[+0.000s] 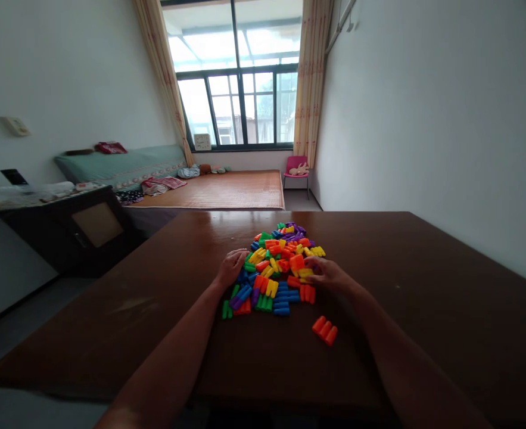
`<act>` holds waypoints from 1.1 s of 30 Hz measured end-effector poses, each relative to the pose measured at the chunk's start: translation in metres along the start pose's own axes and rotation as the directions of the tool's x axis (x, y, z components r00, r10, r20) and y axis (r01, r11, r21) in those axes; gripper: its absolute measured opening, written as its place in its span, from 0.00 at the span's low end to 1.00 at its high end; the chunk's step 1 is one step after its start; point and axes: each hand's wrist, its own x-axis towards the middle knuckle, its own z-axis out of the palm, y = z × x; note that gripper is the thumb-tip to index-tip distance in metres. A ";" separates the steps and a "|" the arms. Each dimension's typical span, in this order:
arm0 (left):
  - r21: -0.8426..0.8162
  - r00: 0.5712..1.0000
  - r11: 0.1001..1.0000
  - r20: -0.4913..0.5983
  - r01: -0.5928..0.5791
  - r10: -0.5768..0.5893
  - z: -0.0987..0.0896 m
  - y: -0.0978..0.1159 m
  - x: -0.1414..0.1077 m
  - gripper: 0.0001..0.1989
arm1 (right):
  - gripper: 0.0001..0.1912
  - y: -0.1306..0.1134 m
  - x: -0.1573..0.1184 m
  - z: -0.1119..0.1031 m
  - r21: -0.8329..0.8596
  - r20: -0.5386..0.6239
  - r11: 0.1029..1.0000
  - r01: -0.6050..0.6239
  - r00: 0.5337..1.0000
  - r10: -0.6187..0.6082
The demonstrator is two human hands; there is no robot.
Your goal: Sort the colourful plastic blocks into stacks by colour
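Note:
A heap of colourful plastic building blocks (285,247), shaped like joined bullet-like tubes, lies on the brown table (155,298). At the heap's left edge rests my left hand (233,267), fingers stretched out against green and blue blocks and holding nothing that I can see. My right hand (327,274) is on the right side, its thumb and fingers around a yellow block (306,273). An orange block (297,263) sits just beside those fingertips. Blue blocks (287,296) and an orange-and-yellow row (266,286) lie at the near side of the heap.
A separate orange block (324,330) lies nearer to me on the right. Beyond the table are a bed (236,187), a pink chair (296,167) and a window. A dark cabinet (79,229) stands at left; a white wall (445,119) runs along the right.

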 end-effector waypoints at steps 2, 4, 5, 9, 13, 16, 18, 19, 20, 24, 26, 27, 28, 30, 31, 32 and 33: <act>-0.002 1.000 1.000 0.006 -0.003 0.003 0.000 0.002 -0.001 0.22 | 0.29 -0.003 0.005 0.009 0.101 -0.050 0.995 0.025 0.999 -0.020; -0.004 1.000 1.000 0.009 -0.007 0.007 -0.001 0.002 -0.001 0.22 | 0.32 -0.010 0.006 0.012 0.204 -0.058 0.976 0.078 0.996 -0.068; -0.008 1.000 1.000 0.009 -0.010 0.010 -0.001 0.002 -0.001 0.22 | 0.32 -0.013 0.004 0.011 0.228 -0.057 0.968 0.102 0.994 -0.092; -0.019 1.000 1.000 0.022 -0.011 0.011 -0.003 -0.001 -0.002 0.22 | 0.25 -0.027 -0.013 -0.016 0.083 0.105 0.996 0.026 0.994 -0.035; 0.029 0.999 0.999 0.035 -0.015 0.014 -0.004 -0.002 -0.003 0.23 | 0.25 -0.038 -0.036 -0.034 -0.164 0.414 0.963 -0.214 0.871 0.264; 0.052 0.999 0.998 0.042 -0.030 0.028 -0.004 -0.003 -0.003 0.22 | 0.26 -0.045 -0.044 -0.025 -0.276 0.452 0.927 -0.252 0.817 0.357; 0.060 0.998 0.998 0.049 -0.036 0.033 -0.004 -0.005 -0.002 0.22 | 0.26 -0.048 -0.045 -0.014 -0.326 0.473 0.920 -0.219 0.804 0.359; 0.066 0.998 0.997 0.050 -0.038 0.035 -0.004 -0.006 -0.002 0.21 | 0.26 -0.049 -0.045 -0.009 -0.340 0.489 0.919 -0.201 0.797 0.355; 0.072 0.998 0.997 0.049 -0.041 0.037 -0.004 -0.006 -0.002 0.22 | 0.26 -0.050 -0.043 -0.005 -0.345 0.513 0.921 -0.181 0.785 0.346; 0.094 0.998 0.994 0.045 -0.052 0.048 -0.002 -0.006 -0.001 0.22 | 0.24 -0.048 -0.037 0.001 -0.295 0.669 0.955 -0.037 0.706 0.233; 0.101 0.998 0.993 0.043 -0.058 0.054 -0.002 -0.006 -0.001 0.22 | 0.22 -0.048 -0.034 0.000 -0.265 0.717 0.961 0.074 0.682 0.145; 0.104 0.997 0.993 0.042 -0.062 0.058 -0.002 -0.006 -0.001 0.22 | 0.20 -0.047 -0.032 -0.001 -0.248 0.728 0.962 0.119 0.678 0.104; 0.105 0.997 0.992 0.042 -0.065 0.061 -0.002 -0.006 -0.001 0.22 | 0.18 -0.047 -0.031 -0.002 -0.226 0.729 0.963 0.150 0.681 0.065; 0.102 0.997 0.992 0.042 -0.069 0.065 -0.002 -0.007 -0.001 0.22 | 0.16 -0.046 -0.027 -0.003 -0.171 0.680 0.970 0.171 0.734 -0.009; 0.097 0.997 0.993 0.045 -0.070 0.066 -0.002 -0.007 -0.001 0.22 | 0.15 -0.045 -0.025 -0.003 -0.139 0.615 0.976 0.170 0.787 -0.049; 0.090 0.997 0.994 0.047 -0.069 0.065 -0.002 -0.007 -0.001 0.21 | 0.14 -0.044 -0.022 -0.002 -0.103 0.514 0.980 0.171 0.853 -0.095; 0.081 0.997 0.994 0.050 -0.068 0.064 -0.002 -0.007 -0.001 0.21 | 0.13 -0.043 -0.019 0.000 -0.071 0.378 0.981 0.179 0.915 -0.140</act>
